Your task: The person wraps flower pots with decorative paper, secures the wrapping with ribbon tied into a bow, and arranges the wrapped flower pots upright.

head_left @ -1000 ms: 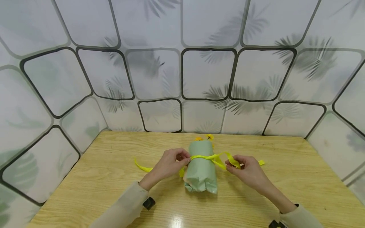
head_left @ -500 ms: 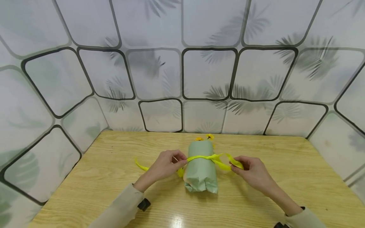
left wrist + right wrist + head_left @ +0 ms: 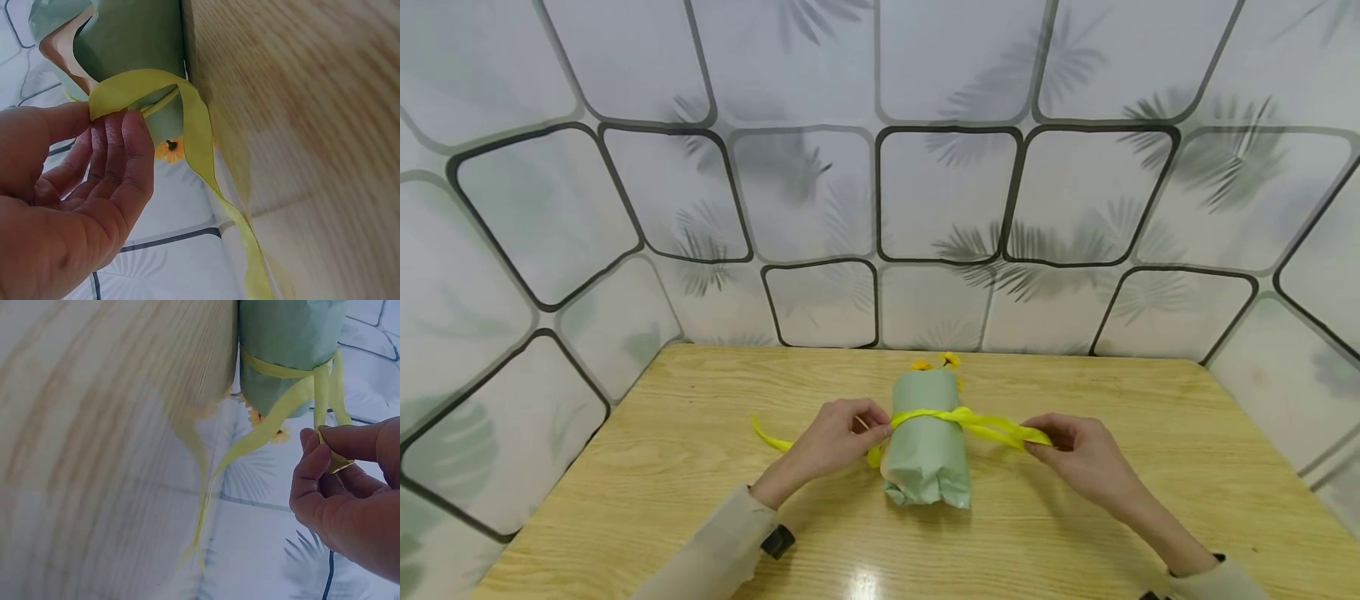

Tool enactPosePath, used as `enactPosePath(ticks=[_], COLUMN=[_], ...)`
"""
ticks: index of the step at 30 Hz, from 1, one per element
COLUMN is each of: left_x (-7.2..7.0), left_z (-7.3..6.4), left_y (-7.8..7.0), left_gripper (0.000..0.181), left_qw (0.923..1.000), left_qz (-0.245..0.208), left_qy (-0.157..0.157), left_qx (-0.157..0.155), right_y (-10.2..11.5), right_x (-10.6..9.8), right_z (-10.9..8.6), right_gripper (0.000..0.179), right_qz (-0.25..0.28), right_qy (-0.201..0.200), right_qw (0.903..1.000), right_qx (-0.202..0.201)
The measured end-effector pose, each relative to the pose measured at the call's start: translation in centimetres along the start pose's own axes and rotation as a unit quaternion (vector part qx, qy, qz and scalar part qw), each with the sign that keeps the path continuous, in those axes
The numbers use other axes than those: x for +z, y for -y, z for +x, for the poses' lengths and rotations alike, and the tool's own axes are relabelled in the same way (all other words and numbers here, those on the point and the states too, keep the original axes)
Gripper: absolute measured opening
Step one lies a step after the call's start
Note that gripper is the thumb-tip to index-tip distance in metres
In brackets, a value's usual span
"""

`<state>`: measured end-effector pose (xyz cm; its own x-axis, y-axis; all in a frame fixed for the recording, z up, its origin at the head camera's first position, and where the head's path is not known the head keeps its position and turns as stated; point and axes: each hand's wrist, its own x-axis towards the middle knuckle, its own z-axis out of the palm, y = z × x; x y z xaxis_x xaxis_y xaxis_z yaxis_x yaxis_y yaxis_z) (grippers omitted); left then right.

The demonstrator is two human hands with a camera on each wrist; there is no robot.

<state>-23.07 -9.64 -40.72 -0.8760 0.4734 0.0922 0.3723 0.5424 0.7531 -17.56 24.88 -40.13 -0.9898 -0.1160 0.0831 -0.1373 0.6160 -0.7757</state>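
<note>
A bouquet wrapped in pale green paper [image 3: 927, 462] lies on the table, orange-yellow flowers [image 3: 950, 359] showing at its far end. Yellow ribbon [image 3: 925, 414] runs round its middle, twisted together toward the right side. At the bouquet's left side, my left hand [image 3: 835, 442] pinches a loop of the ribbon [image 3: 137, 87] between thumb and fingers; a loose tail hangs past it. To the right, my right hand [image 3: 1086, 462] pinches a ribbon loop drawn out from the twist. Another tail [image 3: 265, 428] hangs free beside that hand in the right wrist view.
The wooden table [image 3: 700, 500] extends around the bouquet on all sides. Behind it and at both sides stands a pale curtain-like backdrop [image 3: 951, 196] with dark outlined squares and leaf prints. A ribbon tail [image 3: 769, 435] lies left of the left hand.
My right hand has moved right, pulling the ribbon loop longer and narrower. The left hand has shifted slightly left with its ribbon loop. The bouquet has stayed nearly in place.
</note>
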Motion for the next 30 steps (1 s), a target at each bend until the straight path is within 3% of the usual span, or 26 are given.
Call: enactPosePath(ticks=[12, 15, 18, 20, 22, 26, 30], left_x=[0.0, 0.0, -0.1, -0.1, -0.2, -0.2, -0.2], left_z=[0.0, 0.0, 0.0, -0.1, -0.1, 0.0, 0.0], left_y=[0.1, 0.1, 0.0, 0.0, 0.0, 0.0, -0.1], left_gripper=[0.011, 0.011, 0.011, 0.011, 0.011, 0.011, 0.012], left_qw=[1.0000, 1.0000, 1.0000, 1.0000, 1.0000, 1.0000, 1.0000], left_qz=[-0.004, -0.003, -0.002, -0.002, -0.002, -0.001, -0.002], left_qy=[0.000, -0.001, -0.001, -0.001, 0.000, -0.001, -0.004], left_qx=[-0.005, -0.005, -0.005, -0.005, -0.006, -0.006, -0.002], right_y=[-1.0, -1.0, -1.2, -1.3, -1.5, -1.9, -2.0], right_x=[-1.1, -1.4, -1.7, -1.9, -2.0, -2.3, -2.5], right_z=[-0.3, -0.3, -0.1, 0.0, 0.0, 0.0, 0.0], right_gripper=[0.027, 0.031, 0.035, 0.031, 0.025, 0.024, 0.030], right_qz=[0.002, 0.043, 0.125, 0.203, 0.288, 0.441, 0.537], right_qy=[0.016, 0.029, 0.038, 0.043, 0.048, 0.061, 0.075], right_qw=[0.9994, 0.9970, 0.9887, 0.9755, 0.9541, 0.8943, 0.8400], right_qx=[0.030, 0.057, 0.073, 0.074, 0.066, 0.042, 0.026])
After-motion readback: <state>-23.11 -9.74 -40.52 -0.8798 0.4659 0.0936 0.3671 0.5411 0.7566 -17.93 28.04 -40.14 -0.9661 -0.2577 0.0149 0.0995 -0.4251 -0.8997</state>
